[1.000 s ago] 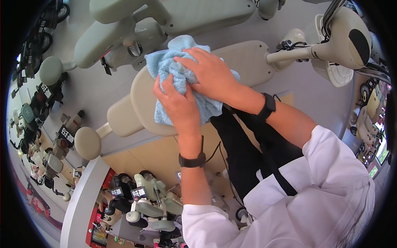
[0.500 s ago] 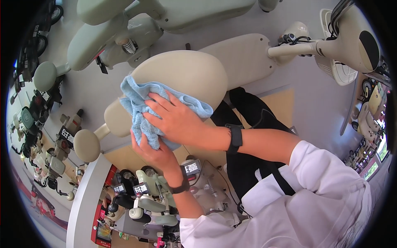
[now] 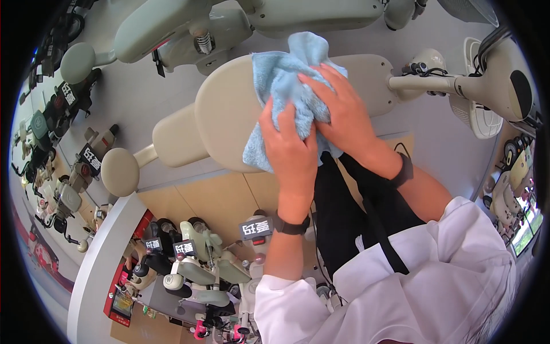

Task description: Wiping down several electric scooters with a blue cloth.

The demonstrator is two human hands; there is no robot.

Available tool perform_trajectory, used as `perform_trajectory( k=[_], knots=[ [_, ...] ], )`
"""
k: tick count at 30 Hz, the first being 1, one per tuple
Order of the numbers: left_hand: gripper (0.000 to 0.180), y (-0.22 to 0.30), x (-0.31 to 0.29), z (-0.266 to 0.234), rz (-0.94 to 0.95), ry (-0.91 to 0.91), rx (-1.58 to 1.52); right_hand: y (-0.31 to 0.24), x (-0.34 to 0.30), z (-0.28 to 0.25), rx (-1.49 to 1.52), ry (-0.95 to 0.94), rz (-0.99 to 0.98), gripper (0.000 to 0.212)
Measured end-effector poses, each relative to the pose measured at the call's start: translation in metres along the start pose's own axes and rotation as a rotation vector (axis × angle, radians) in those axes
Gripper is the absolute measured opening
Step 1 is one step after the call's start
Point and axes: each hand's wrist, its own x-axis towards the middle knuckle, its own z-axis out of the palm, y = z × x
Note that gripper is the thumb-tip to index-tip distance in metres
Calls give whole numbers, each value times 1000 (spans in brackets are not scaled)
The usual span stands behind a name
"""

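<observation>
A light blue terry cloth (image 3: 281, 77) lies bunched over the right part of a beige scooter seat (image 3: 226, 114). My left hand (image 3: 289, 146) grips the near side of the cloth, its fingers bent into the folds. Beside it, my right hand (image 3: 344, 114) holds the cloth's right side, fingers curled over the fabric. The seat under the cloth is hidden, while its rounded left part shows bare. A smaller beige rear pad (image 3: 180, 135) and a round beige backrest (image 3: 120, 172) extend to the left.
The scooter's beige handlebar column (image 3: 424, 84) stands at the right. A grey-green scooter (image 3: 166, 28) is parked close along the far side. Several small scooters (image 3: 200, 261) stand below, near a curved white counter (image 3: 109, 258). More line the left wall.
Both hands have moved right and away from me, carrying the cloth from the seat's left near edge to its right part. The cloth is now more bunched, with a corner standing up.
</observation>
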Motion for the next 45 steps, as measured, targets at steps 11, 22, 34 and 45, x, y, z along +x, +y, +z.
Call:
perform_trajectory(
  k=[11,22,34,45],
  knots=[
    [38,-84,-50,-86,57,204,281,-91,-16,79,134,-56,-194,41],
    [42,-26,27,-7,-67,174,203,-28,41,38,-43,-26,-89,53],
    [48,-63,-80,-65,103,70,68,-72,-48,28,52,-236,-131,67],
    [44,-75,53,-70,153,11,288,-56,59,72,-117,-35,-205,63]
  ],
)
